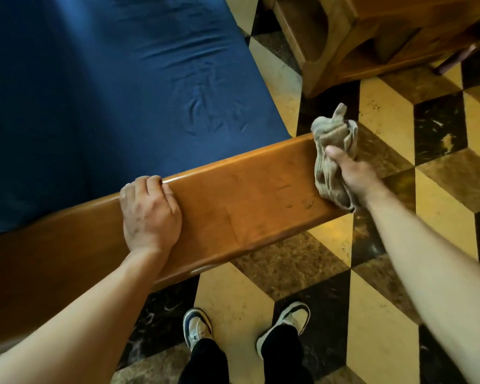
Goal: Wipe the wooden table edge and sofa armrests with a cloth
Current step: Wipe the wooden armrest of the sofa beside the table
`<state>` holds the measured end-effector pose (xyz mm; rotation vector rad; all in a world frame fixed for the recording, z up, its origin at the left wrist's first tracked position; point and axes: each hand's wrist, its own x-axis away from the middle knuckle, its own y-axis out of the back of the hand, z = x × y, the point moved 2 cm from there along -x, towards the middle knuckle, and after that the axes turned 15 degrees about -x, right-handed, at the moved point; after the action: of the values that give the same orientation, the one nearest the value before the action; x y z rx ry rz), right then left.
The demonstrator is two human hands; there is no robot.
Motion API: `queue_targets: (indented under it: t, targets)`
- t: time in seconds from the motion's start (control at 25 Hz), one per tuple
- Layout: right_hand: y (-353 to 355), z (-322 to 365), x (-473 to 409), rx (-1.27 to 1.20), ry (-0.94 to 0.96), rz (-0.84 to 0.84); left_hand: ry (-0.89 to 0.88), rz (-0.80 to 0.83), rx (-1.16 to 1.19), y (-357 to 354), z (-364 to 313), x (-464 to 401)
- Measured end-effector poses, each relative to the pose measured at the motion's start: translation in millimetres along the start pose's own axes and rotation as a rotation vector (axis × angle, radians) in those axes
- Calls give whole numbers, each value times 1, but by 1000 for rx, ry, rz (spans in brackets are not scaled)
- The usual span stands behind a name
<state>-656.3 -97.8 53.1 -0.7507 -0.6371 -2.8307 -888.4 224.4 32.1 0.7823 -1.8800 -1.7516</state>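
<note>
Gripping the cloth (333, 156) at the armrest's (241, 200) far-right end; armrest running left-right.

Bare forearms, dark trousers (205, 361), white-and-blue sneakers (196, 327).

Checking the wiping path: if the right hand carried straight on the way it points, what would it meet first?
The right hand, gripping the cloth, points past the armrest end. Beyond lies only patterned floor, then probably the wooden furniture; depth is unclear.
</note>
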Motion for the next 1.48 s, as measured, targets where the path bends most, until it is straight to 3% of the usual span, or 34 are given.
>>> queue_targets:
  t: [0.08,0.16,0.28,0.4,0.52,0.72,0.88,1.0,1.12,1.2,1.32,1.48]
  targets:
    - [-4,-27,37,275,320,-139,-4,2,-2,2,-2,-1]
    - [-37,-46,77,629,566,-174,12,9,-20,2,-2,0]
    - [-120,-48,139,799,625,21,14,1,-10,3,-2,1]
    - [-179,-25,145,821,752,196,4,-11,0,5,-3,0]
    - [-186,9,105,870,743,297,-18,-23,7,4,-1,1]
    - [-123,70,-11,1008,467,58,-9,-22,44,3,1,1]
    - [-79,79,-45,904,158,-37,-6,-40,21,4,-3,0]
    - [-125,86,-23,1051,334,117,-8,-28,6,3,-1,0]
    - [-210,81,38,1036,560,403,-3,-12,19,5,1,-1]
    - [-241,70,84,940,721,478,-2,-11,45,5,4,0]
    - [-194,28,96,799,919,364,4,-2,64,5,5,-2]
    - [-102,-41,112,734,970,131,18,15,24,8,-2,0]
